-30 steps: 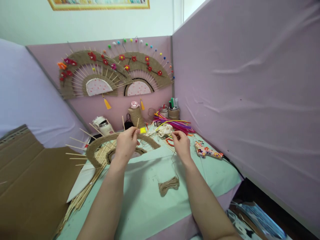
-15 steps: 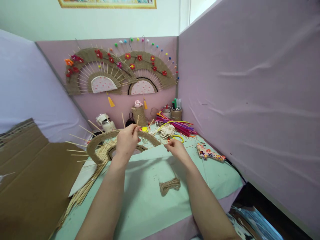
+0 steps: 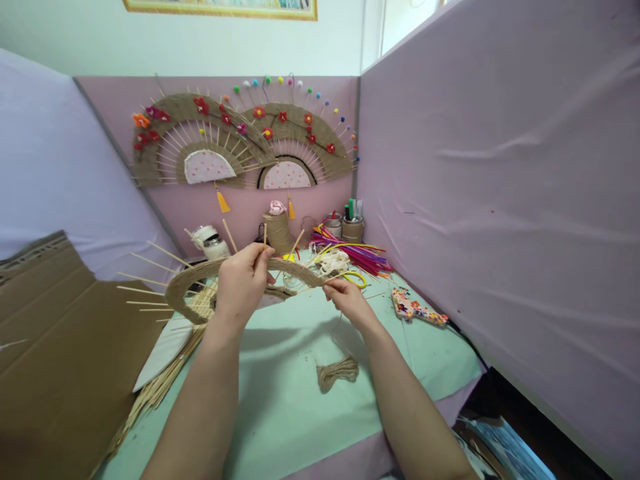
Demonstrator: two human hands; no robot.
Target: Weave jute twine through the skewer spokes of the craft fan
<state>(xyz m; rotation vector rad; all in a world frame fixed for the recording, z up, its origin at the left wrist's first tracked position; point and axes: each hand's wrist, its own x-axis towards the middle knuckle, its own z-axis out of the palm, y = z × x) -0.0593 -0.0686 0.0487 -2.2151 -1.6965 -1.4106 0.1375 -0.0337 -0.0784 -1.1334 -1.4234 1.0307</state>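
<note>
A twine bundle (image 3: 338,375) lies on the green cloth (image 3: 285,413) below the hands. The right hand (image 3: 346,299) pinches its strand (image 3: 341,320) at the right end of the arched frame (image 3: 297,270), which extends leftward past the left hand (image 3: 245,277) gripping its top. Beyond hang 2 flowered fans (image 3: 173,110).

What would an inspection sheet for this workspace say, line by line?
Surface: pale green cloth, partly shadowed.
Job's things: twine-covered arch with sticks, held up; twine bundle on the cloth.
Clutter: coloured strips, white tangle, flower-patterned tool.
Hands: left hand grips the arch; right hand pinched at its end, contents unclear.
Cables: black cable from the tool toward the cloth's right edge.
Surroundings: lilac partitions; two decorated fans on the back one.
</note>
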